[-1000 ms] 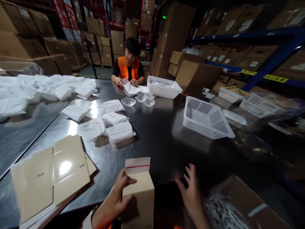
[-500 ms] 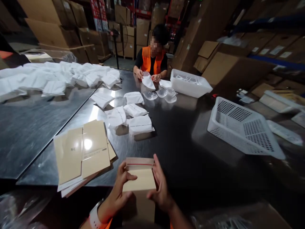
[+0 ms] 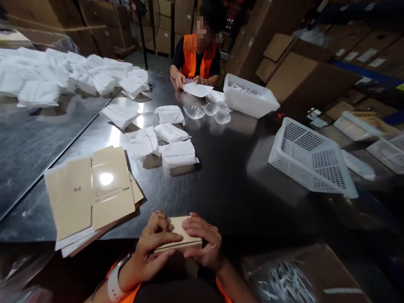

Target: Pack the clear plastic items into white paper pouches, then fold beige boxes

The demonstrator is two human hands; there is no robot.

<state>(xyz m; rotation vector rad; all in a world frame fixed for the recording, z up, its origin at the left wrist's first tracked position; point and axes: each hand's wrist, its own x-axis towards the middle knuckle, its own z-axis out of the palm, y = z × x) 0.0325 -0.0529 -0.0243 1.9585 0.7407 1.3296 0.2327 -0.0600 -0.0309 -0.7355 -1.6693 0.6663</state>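
Note:
Between my hands, at the near table edge, is a tan cardboard box (image 3: 178, 227) with its end flap folded down. My left hand (image 3: 154, 244) grips the box's left side, fingers across the top and thumb in front. My right hand (image 3: 204, 240) wraps the right side, fingertips pressing on the top. The lower part of the box is in shadow. Left of my hands lies a stack of flat tan cartons (image 3: 72, 198), its near end sticking out past the table edge. Several white packets (image 3: 179, 153) lie beyond the box.
A heap of white packets (image 3: 38, 92) covers the far left. Across the dark table (image 3: 227, 176) a co-worker (image 3: 197, 59) handles a white sheet beside clear plastic pieces (image 3: 211, 109). White baskets (image 3: 315, 164) stand right. A bag of white strips (image 3: 287, 282) lies lower right.
The box's upright top flap with the red line has been folded down. My fingers have moved onto the top. The view has tilted down, and the co-worker's sheet now lies flatter.

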